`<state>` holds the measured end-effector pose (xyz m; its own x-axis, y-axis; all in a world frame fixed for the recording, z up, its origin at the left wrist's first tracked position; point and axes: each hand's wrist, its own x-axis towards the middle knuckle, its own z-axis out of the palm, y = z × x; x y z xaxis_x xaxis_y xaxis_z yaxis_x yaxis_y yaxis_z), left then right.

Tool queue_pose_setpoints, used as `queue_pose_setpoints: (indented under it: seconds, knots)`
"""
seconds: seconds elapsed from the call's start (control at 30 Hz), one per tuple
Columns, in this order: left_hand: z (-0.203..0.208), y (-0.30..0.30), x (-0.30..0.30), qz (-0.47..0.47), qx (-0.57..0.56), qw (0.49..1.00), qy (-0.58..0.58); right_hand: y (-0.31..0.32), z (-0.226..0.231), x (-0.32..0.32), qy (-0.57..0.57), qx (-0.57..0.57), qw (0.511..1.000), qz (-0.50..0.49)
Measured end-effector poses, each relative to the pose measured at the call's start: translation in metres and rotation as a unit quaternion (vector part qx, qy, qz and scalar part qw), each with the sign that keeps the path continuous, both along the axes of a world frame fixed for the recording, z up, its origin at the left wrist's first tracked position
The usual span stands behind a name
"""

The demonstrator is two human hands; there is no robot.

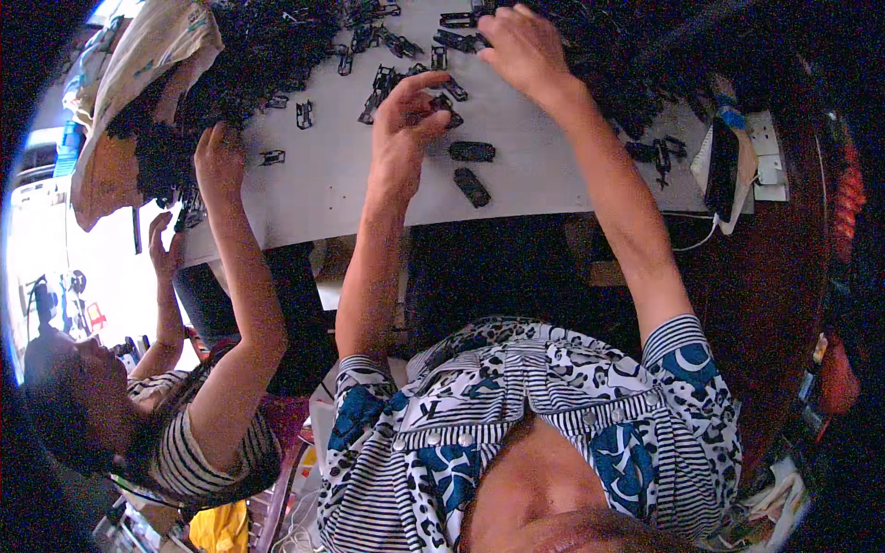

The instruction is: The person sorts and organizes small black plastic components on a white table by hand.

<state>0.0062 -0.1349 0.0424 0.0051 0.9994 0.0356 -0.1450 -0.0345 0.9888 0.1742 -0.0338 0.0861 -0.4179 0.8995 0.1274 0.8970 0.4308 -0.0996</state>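
Note:
On the white tabletop [553,175], my left hand [403,124] is curled, thumb and index finger around a small black plastic part [446,105]. Farther away and to the right, my right hand [527,51] has its fingers bent at the end of another dark, elongated plastic part [457,40]; its fingertips are slightly blurred. A black open-framed piece [439,58] lies between the hands, and a small cluster of similar parts [380,88] is just left of my left fingers. Nearer to me, two solid black oblong pieces [473,151] [472,187] lie apart.
Big heaps of black parts [267,46] cover the far left and far right. At left, a co-worker's hand [219,161] reaches into the pile beside a cloth sack [152,64]. A dark device with a white cable [722,170] stands at the table's right edge.

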Motion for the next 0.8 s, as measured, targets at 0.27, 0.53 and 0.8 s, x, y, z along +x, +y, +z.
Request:
queue_pose_setpoints:
  seconds: [0.27,0.53,0.8]
  knots:
    - [0.006,0.003,0.012,-0.047,-0.030,0.998,0.024,0.031,-0.023,0.003,0.086,0.175,0.980,0.036]
    - [0.005,0.004,0.023,0.031,0.126,0.926,0.354,-0.020,-0.012,0.037,0.511,-0.289,0.807,0.070]
    - [-0.013,0.009,0.024,0.038,0.125,0.928,0.350,-0.064,0.010,0.083,0.527,-0.270,0.805,0.014]
